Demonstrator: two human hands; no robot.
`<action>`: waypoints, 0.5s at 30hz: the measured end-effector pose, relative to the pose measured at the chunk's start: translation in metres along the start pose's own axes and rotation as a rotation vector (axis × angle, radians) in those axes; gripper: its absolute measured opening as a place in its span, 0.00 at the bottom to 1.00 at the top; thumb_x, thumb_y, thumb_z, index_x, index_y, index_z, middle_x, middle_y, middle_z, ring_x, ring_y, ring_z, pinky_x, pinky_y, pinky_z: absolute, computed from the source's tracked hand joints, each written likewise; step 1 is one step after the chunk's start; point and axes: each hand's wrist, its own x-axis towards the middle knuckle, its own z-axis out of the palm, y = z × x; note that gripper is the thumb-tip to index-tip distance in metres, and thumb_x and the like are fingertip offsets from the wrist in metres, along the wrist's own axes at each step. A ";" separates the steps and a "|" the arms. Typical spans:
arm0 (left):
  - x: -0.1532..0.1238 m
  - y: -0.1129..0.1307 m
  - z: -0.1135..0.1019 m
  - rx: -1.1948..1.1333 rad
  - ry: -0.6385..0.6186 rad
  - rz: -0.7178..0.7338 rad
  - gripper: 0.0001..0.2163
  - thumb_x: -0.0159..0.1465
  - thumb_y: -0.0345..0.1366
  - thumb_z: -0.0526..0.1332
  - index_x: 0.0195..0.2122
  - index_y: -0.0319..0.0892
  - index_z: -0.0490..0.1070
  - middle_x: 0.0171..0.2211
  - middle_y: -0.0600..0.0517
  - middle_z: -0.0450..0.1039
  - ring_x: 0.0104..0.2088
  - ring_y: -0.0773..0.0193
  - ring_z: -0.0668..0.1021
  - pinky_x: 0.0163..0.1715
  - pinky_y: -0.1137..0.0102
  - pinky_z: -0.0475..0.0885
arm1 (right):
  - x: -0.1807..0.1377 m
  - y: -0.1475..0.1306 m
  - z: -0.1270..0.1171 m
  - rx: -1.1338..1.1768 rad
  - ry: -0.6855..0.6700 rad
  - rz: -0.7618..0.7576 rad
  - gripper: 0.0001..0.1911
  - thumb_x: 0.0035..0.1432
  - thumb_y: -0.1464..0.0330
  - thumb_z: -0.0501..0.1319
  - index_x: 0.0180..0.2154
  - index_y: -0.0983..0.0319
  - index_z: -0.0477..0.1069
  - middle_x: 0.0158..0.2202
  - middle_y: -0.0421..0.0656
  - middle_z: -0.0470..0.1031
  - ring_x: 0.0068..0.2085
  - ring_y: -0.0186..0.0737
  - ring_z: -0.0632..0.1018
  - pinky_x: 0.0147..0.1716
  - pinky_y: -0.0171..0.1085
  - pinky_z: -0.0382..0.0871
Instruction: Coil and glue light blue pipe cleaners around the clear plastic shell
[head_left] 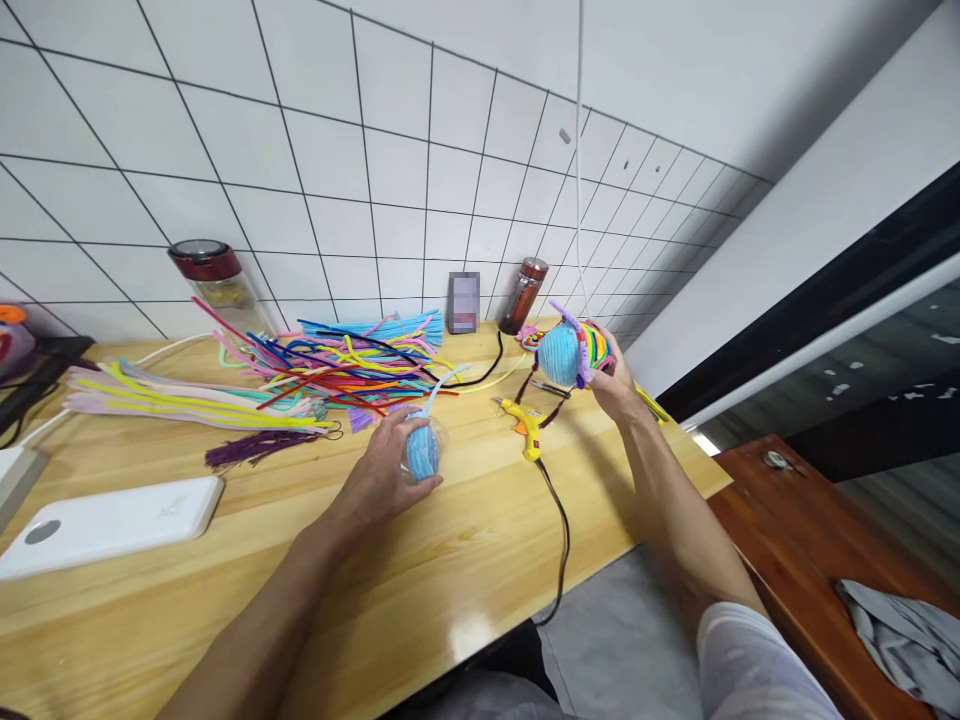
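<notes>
My left hand (pixel 382 470) is closed around a small ball wound from light blue pipe cleaner (pixel 422 450), low over the wooden table (pixel 450 570); a loose blue end curves up from it. My right hand (pixel 611 380) is raised at the table's far right and grips a larger blue pipe-cleaner ball (pixel 559 352) with purple and rainbow-coloured parts on it. A yellow glue gun (pixel 527 424) lies on the table between the two hands, its black cord (pixel 559 530) running off the front edge.
A heap of coloured pipe cleaners (pixel 300 375) spreads across the back of the table. A white power bank (pixel 112 520) lies front left. Two red-capped bottles (pixel 214 275) (pixel 523 295) stand by the tiled wall. A reddish-brown bench (pixel 810 540) with grey cloth (pixel 907 640) stands at the right.
</notes>
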 end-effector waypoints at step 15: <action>-0.005 0.006 -0.004 0.018 0.001 0.017 0.34 0.63 0.39 0.76 0.67 0.49 0.64 0.71 0.38 0.68 0.74 0.38 0.73 0.71 0.42 0.76 | 0.118 0.084 -0.054 -0.249 0.362 0.273 0.33 0.42 0.61 0.76 0.52 0.53 0.71 0.41 0.35 0.80 0.37 0.37 0.81 0.39 0.38 0.83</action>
